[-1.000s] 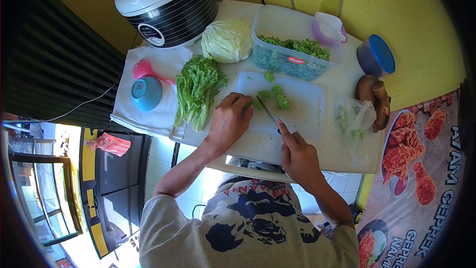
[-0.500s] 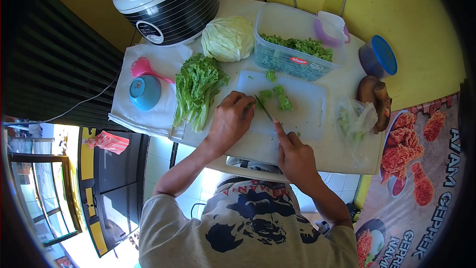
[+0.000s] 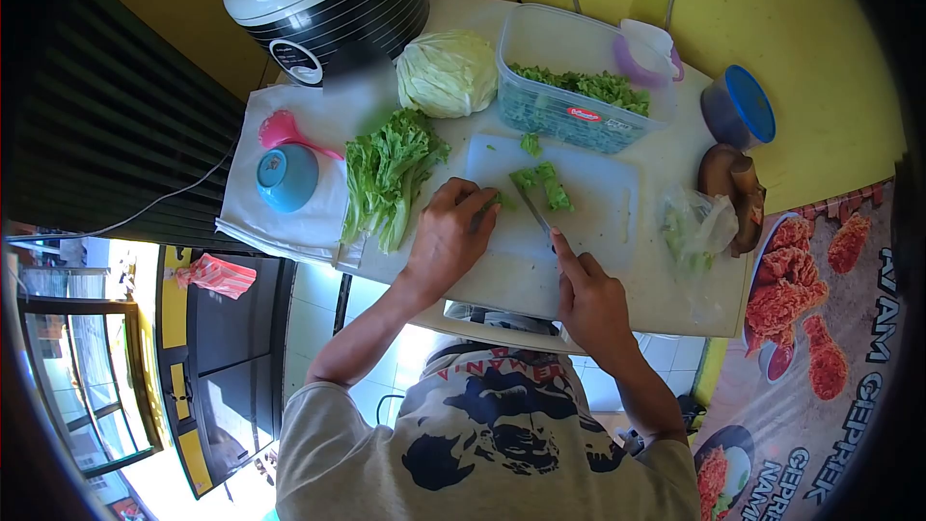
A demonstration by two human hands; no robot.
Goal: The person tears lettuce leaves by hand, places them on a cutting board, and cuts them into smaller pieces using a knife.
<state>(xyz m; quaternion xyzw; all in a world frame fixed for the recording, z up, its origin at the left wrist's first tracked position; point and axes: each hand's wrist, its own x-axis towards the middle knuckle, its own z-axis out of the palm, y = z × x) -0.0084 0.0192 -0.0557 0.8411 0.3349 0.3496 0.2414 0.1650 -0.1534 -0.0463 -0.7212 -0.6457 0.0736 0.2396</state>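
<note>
My right hand (image 3: 590, 294) grips a knife (image 3: 533, 206), its blade pointing up and left over the white cutting board (image 3: 598, 217). At the blade's tip lie cut green lettuce pieces (image 3: 554, 187), with a smaller piece (image 3: 531, 144) above them. My left hand (image 3: 455, 232) is closed at the board's left edge, fingers curled over a bit of green leaf that shows at the fingertips. Just left of that hand rests a bunch of leafy lettuce (image 3: 391, 174). Behind the board, a clear plastic container (image 3: 569, 125) holds chopped lettuce.
A pale cabbage (image 3: 448, 73) sits beside the rice cooker (image 3: 333, 10). On a white cloth at left are a blue bowl (image 3: 286, 178) and a pink ladle (image 3: 280, 129). At right are a blue-lidded tub (image 3: 738, 106), a plastic bag (image 3: 690, 232) and a brown object (image 3: 730, 195).
My right hand and the knife have shifted right, away from my left hand. The blade is now beside the cut pieces. My left hand has barely moved.
</note>
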